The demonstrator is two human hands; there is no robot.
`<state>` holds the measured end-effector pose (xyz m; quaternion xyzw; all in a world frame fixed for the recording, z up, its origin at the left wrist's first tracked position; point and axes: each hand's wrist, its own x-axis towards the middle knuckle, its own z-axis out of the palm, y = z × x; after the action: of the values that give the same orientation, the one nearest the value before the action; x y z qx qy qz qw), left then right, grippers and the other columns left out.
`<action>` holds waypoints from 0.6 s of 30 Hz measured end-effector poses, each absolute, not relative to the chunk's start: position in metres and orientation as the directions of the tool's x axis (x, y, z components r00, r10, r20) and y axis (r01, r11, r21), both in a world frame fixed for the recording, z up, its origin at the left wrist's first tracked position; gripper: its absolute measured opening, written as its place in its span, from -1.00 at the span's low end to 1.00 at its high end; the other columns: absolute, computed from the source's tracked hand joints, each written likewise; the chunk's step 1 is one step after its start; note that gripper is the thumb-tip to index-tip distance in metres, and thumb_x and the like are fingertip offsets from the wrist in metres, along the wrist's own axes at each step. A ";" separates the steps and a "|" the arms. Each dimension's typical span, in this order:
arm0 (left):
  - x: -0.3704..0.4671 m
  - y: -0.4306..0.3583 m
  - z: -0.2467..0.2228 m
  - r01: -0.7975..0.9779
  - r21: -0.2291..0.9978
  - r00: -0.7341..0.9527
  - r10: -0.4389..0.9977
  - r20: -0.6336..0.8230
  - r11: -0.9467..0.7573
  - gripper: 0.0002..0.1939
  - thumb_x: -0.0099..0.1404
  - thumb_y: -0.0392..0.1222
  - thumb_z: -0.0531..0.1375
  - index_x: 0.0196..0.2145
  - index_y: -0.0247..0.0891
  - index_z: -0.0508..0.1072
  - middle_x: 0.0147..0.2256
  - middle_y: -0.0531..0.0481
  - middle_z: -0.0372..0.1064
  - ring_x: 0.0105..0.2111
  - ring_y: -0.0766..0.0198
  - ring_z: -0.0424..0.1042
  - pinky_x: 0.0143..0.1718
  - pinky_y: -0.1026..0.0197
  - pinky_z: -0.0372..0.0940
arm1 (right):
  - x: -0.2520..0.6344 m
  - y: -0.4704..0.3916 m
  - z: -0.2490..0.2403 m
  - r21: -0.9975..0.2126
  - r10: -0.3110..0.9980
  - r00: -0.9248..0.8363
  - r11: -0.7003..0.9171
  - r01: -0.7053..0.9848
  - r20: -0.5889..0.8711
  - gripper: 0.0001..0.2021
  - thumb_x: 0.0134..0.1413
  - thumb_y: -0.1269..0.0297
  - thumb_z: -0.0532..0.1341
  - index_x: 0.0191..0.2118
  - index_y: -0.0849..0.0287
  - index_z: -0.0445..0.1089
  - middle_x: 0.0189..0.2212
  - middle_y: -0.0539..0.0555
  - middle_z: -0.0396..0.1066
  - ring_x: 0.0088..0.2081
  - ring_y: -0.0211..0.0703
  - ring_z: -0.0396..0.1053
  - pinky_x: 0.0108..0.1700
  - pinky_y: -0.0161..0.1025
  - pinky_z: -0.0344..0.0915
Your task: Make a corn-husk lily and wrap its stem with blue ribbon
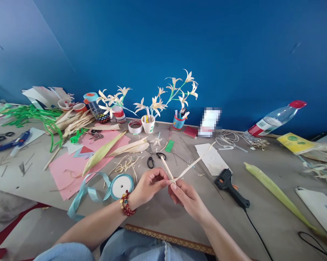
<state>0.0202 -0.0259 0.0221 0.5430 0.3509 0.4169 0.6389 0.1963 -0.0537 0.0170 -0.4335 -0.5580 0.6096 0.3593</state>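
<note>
Both my hands meet above the front middle of the table. My left hand (151, 184), with a red bead bracelet at the wrist, pinches a pale stick (167, 168) that points up and to the left. Fingers closed, my right hand (187, 198) grips a long cream husk strip (192, 165) where it crosses the stick's lower end. The strip's free end reaches up to the right. Under and between the fingertips the exact contact is hidden. Just beyond the hands lie black-handled scissors (150, 162), and a light-blue ribbon roll (122, 186) is beside my left wrist.
A black glue gun (232, 187) with its cord lies to the right, near a white sheet (212, 159). Husk flowers (158, 105) stand in cups along the blue wall. Pink paper (68, 172) and husks (103, 152) are at left; a bottle (273, 123) leans at right.
</note>
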 end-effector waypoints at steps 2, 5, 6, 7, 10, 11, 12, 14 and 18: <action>0.021 -0.026 0.022 -0.145 0.987 0.409 0.912 -0.001 0.066 -0.77 0.22 -0.09 0.29 -0.41 -0.32 0.43 -0.44 0.01 0.36 -0.41 0.32 0.33 -0.32 0.27 0.23 | 0.194 -0.055 0.016 -0.993 0.923 -0.374 -0.062 0.096 -0.094 -0.51 0.28 -0.10 0.02 -0.51 0.18 0.27 -0.63 -0.04 0.19 -0.57 -0.31 0.13 -0.52 -0.32 0.02; 0.022 -0.027 0.022 -0.180 0.978 0.431 0.902 -0.021 0.108 -0.78 0.20 -0.11 0.31 -0.41 -0.33 0.43 -0.45 0.02 0.37 -0.42 0.32 0.35 -0.31 0.27 0.25 | 0.194 -0.055 0.016 -0.992 0.919 -0.382 -0.062 0.107 -0.099 -0.50 0.30 -0.08 0.00 -0.53 0.18 0.27 -0.63 -0.04 0.19 -0.57 -0.32 0.12 -0.52 -0.32 0.02; 0.022 -0.027 0.022 -0.200 0.971 0.447 0.894 -0.028 0.130 -0.79 0.20 -0.12 0.31 -0.41 -0.33 0.42 -0.44 0.02 0.37 -0.42 0.33 0.36 -0.31 0.27 0.25 | 0.195 -0.055 0.016 -0.992 0.919 -0.377 -0.085 0.092 -0.114 -0.50 0.29 -0.09 0.01 -0.52 0.18 0.27 -0.63 -0.05 0.18 -0.59 -0.32 0.11 -0.54 -0.32 0.00; 0.022 -0.027 0.022 -0.218 0.964 0.465 0.885 -0.035 0.153 -0.79 0.19 -0.13 0.32 -0.40 -0.33 0.42 -0.43 0.02 0.38 -0.41 0.33 0.36 -0.30 0.27 0.26 | 0.195 -0.055 0.016 -0.991 0.921 -0.367 -0.112 0.074 -0.131 -0.51 0.28 -0.10 0.02 -0.52 0.18 0.27 -0.63 -0.06 0.18 -0.60 -0.33 0.09 -0.55 -0.32 -0.03; 0.021 -0.026 0.023 -0.240 0.953 0.493 0.869 -0.044 0.184 -0.81 0.21 -0.15 0.30 -0.38 -0.33 0.42 -0.40 0.00 0.39 -0.39 0.33 0.38 -0.27 0.26 0.27 | 0.196 -0.055 0.016 -0.985 0.922 -0.346 -0.171 0.035 -0.172 -0.51 0.26 -0.12 0.04 -0.52 0.18 0.25 -0.64 -0.07 0.17 -0.61 -0.35 0.06 -0.58 -0.33 -0.08; 0.021 -0.026 0.023 -0.236 0.955 0.489 0.871 -0.043 0.180 -0.82 0.22 -0.16 0.30 -0.37 -0.34 0.43 -0.40 0.00 0.39 -0.38 0.32 0.39 -0.27 0.26 0.27 | 0.196 -0.055 0.016 -0.983 0.920 -0.348 -0.180 0.034 -0.180 -0.51 0.26 -0.12 0.04 -0.51 0.18 0.25 -0.64 -0.07 0.17 -0.61 -0.35 0.07 -0.58 -0.33 -0.08; 0.021 -0.026 0.022 -0.233 0.957 0.483 0.875 -0.039 0.172 -0.82 0.23 -0.16 0.29 -0.37 -0.33 0.43 -0.41 0.00 0.39 -0.39 0.32 0.39 -0.28 0.26 0.28 | 0.196 -0.055 0.015 -0.983 0.917 -0.355 -0.182 0.037 -0.183 -0.51 0.27 -0.12 0.03 -0.51 0.18 0.25 -0.64 -0.06 0.18 -0.61 -0.35 0.07 -0.58 -0.33 -0.08; 0.021 -0.027 0.021 -0.221 0.964 0.474 0.880 -0.028 0.150 -0.84 0.25 -0.17 0.27 -0.36 -0.33 0.42 -0.42 0.00 0.39 -0.40 0.32 0.40 -0.29 0.26 0.28 | 0.195 -0.054 0.014 -0.984 0.912 -0.370 -0.169 0.054 -0.177 -0.51 0.27 -0.12 0.02 -0.49 0.19 0.26 -0.63 -0.06 0.19 -0.60 -0.34 0.10 -0.57 -0.33 -0.06; 0.020 -0.028 0.019 -0.158 0.984 0.462 0.887 0.005 0.076 -0.86 0.27 -0.18 0.25 -0.35 -0.32 0.43 -0.41 0.00 0.39 -0.40 0.31 0.40 -0.31 0.27 0.27 | 0.195 -0.054 0.015 -0.984 0.902 -0.398 -0.129 0.123 -0.168 -0.49 0.30 -0.12 -0.02 -0.49 0.19 0.26 -0.62 -0.06 0.18 -0.58 -0.33 0.10 -0.54 -0.32 -0.03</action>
<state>0.0197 -0.0282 0.0190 0.5499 0.3313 0.3993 0.6545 0.1946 -0.0542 0.0149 -0.4446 -0.5765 0.6056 0.3212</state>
